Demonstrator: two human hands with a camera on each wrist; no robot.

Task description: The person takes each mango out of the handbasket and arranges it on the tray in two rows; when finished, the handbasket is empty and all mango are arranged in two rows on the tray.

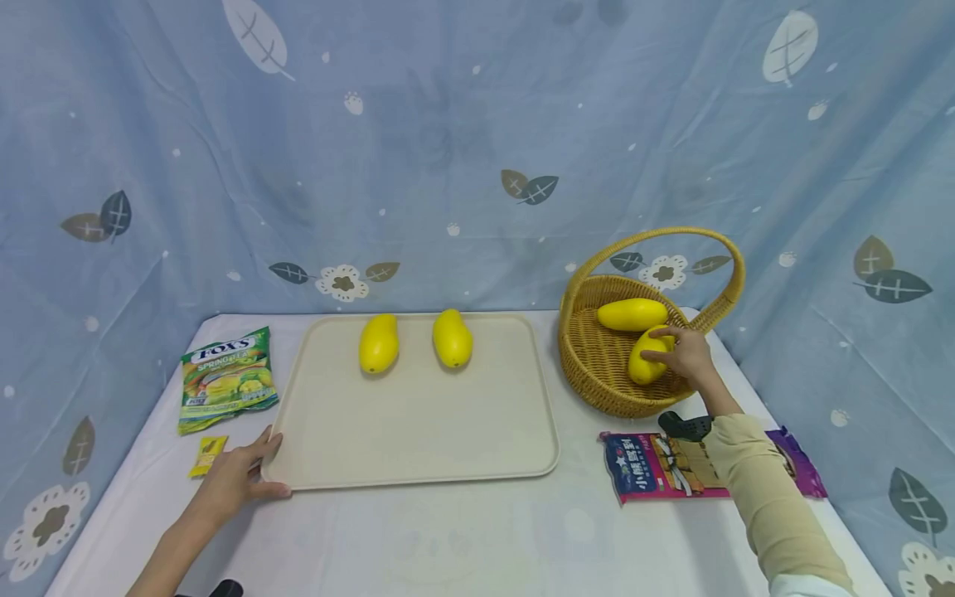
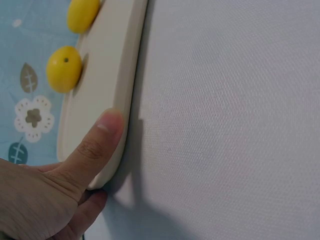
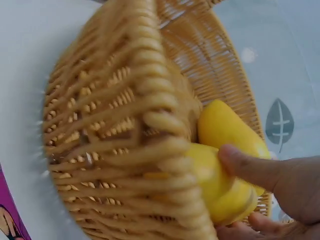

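My left hand (image 1: 237, 477) pinches the near left corner of the beige tray (image 1: 418, 431), thumb on the rim, while my right hand (image 1: 688, 356) curls thumb and fingers around a yellow mango (image 1: 642, 371) inside the wicker basket (image 1: 619, 404), near the table's (image 1: 418, 539) far right corner. A secure hold, I judge, calls for even pressure around the fruit's broad middle, knuckles clear of the arched handle (image 1: 737, 278). Along the tray's far edge lie a left mango (image 1: 379, 343) and a right mango (image 1: 452, 338), apart. Deeper in the basket, another mango (image 1: 630, 314) rests crosswise, just behind the gripped one.
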